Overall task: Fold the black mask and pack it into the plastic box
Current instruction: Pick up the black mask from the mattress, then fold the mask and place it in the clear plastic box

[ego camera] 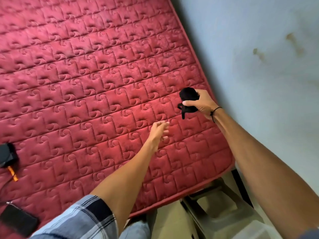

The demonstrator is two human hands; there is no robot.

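Black mask (188,98) bunched inside the right hand (202,102) grip, strap dangling below.

Much of the bunched black fabric mask (187,96) is covered by the fingers of the right hand (201,102), so its fold cannot be read. The clear plastic box (245,228) is cut by the bottom edge. The flat black device (16,221) and the dark object with an orange tip (7,156) run off the left edge, unidentifiable.
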